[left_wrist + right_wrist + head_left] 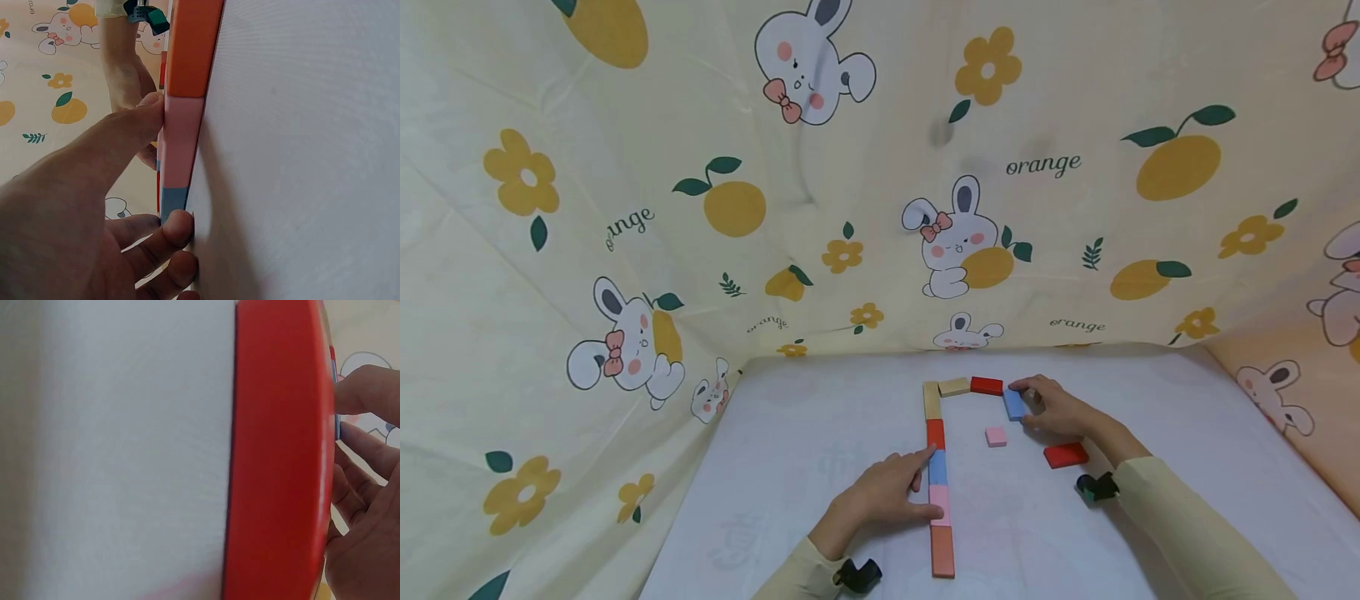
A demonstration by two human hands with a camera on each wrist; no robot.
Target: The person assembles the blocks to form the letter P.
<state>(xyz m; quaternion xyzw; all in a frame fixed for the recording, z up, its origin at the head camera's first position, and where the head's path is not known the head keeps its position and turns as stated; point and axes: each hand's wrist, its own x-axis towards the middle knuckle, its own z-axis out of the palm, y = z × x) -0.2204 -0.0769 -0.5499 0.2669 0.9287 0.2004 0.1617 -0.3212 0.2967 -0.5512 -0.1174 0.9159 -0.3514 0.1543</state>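
At the tabletop's [865, 408] near side, a row began with an orange block [943, 552], then a pink block [942, 497], a blue block [937, 468], a red block [936, 432] and 2 tan blocks [932, 401], bending right to a far red block [987, 386]. That much seemed done; 1 loose red block [1066, 455] and 1 small pink block [996, 437] lay apart, apparently unused. The left hand [883, 496], thumb and forefinger spread wide, touched the row's pink and blue blocks. Farther off, the right hand [1060, 408] pinched a second blue block [1014, 406] just beside the far red block.
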